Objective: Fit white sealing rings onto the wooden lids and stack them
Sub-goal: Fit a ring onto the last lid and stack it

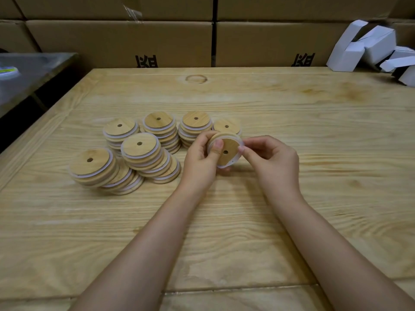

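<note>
1. Holding the wooden lid [227, 151] just above the counter [247, 232], near the finished stacks [141, 147], we grip it in our left hand [202, 158], fingers curled round it and thumb on its face.
2. Our right hand [274, 160] pinches the white sealing ring [236, 160] at the lid's right edge.
3. To do this well, we should keep the lid still and push the ring on bit by bit, all the way round.
4. The lid is tipped up, and its flat face with the hole looks at us. It is round, so no side is longer.
</note>
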